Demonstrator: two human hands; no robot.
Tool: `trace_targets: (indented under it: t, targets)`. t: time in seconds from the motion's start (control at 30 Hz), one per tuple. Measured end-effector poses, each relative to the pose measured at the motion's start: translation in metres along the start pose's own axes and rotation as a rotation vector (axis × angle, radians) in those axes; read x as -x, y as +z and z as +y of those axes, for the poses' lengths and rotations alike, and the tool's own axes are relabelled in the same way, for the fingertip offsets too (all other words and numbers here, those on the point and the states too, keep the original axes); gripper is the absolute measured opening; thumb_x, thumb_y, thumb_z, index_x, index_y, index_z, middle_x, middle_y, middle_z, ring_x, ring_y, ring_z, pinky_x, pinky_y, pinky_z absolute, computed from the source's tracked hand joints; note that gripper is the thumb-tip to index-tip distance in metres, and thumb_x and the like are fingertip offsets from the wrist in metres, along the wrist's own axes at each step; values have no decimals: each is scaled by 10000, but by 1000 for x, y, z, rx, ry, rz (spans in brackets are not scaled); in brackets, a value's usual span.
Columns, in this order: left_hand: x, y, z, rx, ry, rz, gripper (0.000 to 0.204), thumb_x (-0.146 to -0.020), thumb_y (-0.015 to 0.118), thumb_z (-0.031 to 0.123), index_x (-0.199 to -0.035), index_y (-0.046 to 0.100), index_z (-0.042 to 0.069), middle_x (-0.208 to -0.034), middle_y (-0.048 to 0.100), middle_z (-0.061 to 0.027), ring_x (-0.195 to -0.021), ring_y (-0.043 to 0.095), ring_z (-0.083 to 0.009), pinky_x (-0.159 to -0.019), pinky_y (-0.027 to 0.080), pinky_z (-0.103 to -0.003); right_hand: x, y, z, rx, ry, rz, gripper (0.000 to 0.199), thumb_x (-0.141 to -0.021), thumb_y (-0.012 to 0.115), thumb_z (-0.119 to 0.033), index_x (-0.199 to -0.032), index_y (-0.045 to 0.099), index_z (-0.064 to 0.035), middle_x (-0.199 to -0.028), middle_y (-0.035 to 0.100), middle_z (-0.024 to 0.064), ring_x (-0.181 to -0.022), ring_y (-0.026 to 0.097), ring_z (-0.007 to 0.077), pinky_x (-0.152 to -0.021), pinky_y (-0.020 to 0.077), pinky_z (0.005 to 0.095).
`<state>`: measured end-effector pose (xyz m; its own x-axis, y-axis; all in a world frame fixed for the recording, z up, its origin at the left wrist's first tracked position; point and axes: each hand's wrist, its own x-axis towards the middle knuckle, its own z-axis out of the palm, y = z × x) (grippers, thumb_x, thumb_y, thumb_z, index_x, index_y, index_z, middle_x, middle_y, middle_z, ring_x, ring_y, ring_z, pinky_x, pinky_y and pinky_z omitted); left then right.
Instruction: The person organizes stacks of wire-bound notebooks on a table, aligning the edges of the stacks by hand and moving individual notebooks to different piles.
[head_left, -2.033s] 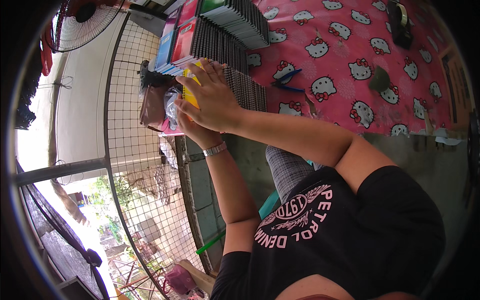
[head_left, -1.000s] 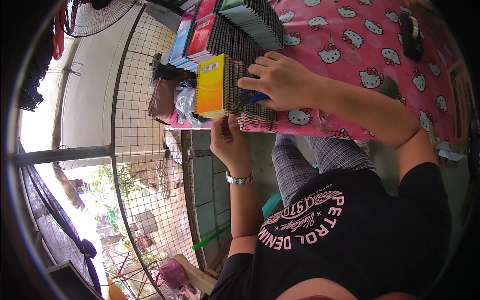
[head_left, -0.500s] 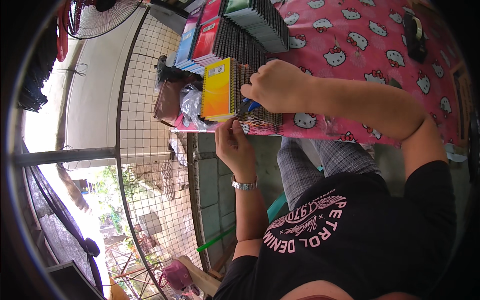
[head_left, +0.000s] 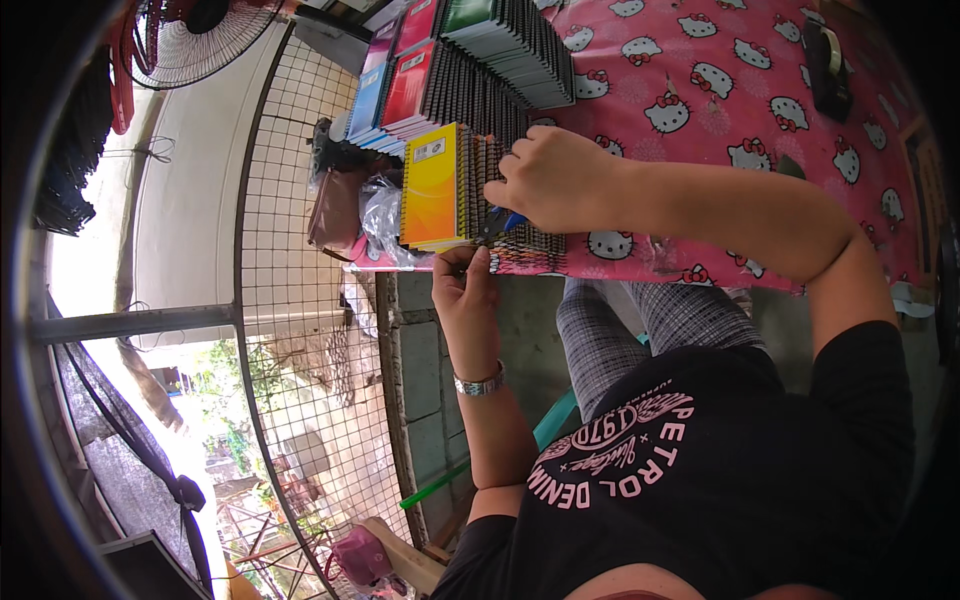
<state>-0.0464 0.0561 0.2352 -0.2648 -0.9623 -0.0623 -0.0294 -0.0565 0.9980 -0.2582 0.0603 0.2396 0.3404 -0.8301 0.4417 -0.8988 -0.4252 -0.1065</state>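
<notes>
A stack of spiral notebooks with a yellow-orange cover [head_left: 430, 190] on top lies at the near left corner of the table. My right hand [head_left: 555, 185] is closed around small pliers with blue handles [head_left: 512, 219]. Their dark jaws point down-left, toward the near end of the top notebook's wire spiral. Right by those jaws, my left hand [head_left: 468, 283] has thumb and forefinger pinched at the notebook's near corner. Whatever sits between those fingertips is too small to make out. More wire spirals show in the stack beneath my right hand.
Behind stand stacks of red notebooks [head_left: 408, 90], blue notebooks [head_left: 370, 100] and green notebooks [head_left: 475, 15]. A clear plastic bag [head_left: 381, 212] and a brown pouch [head_left: 336, 208] lie left of the yellow one. A black tape dispenser [head_left: 828, 75] sits far right on the pink tablecloth [head_left: 690, 60].
The plier jaws have come down and left toward the spiral's near end, close to my left fingertips. My left hand has shifted slightly, its thumb now nearer the jaws.
</notes>
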Motion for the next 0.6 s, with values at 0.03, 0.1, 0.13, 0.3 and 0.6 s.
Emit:
trace_targets:
  t: [0.03, 0.1, 0.13, 0.3, 0.6]
  targets:
    - [0, 1, -1, -38, 7, 3, 88, -942, 622, 105, -984, 553, 68, -734, 491, 50, -571, 412, -28, -486, 317, -181, -1, -4, 0, -33, 32, -85, 128, -766, 612, -141, -891, 635, -127, -779, 627, 36, -828, 644, 222, -817, 489, 403]
    - [0, 2, -2, -113, 22, 13, 86, -956, 602, 126, -986, 551, 63, -740, 497, 46, -580, 424, -37, -500, 326, -185, 1, -5, 1, -76, 67, -153, 106, -794, 587, -158, -880, 640, -124, -791, 640, 40, -831, 648, 230, -830, 487, 418]
    - [2, 3, -2, -66, 8, 28, 87, -963, 590, 135, -984, 551, 60, -746, 503, 40, -587, 433, -43, -503, 331, -190, 4, -3, 2, -86, 69, -134, 107, -818, 567, -169, -873, 645, -121, -811, 653, 42, -845, 651, 237, -847, 483, 432]
    - [7, 7, 6, 241, -110, 61, 125, -987, 541, 174, -1002, 551, 50, -781, 540, 16, -620, 476, -74, -515, 361, -206, 19, 15, 12, 62, -33, 153, 152, -806, 577, -169, -932, 646, -121, -914, 648, 54, -951, 628, 242, -899, 453, 502]
    - [1, -4, -17, 106, -61, 11, 104, -964, 556, 101, -1039, 553, 29, -840, 586, -21, -627, 495, -71, -530, 400, -206, 6, 6, -4, -85, 26, -66, 131, -776, 601, -162, -875, 653, -94, -778, 655, 91, -778, 661, 251, -778, 507, 408]
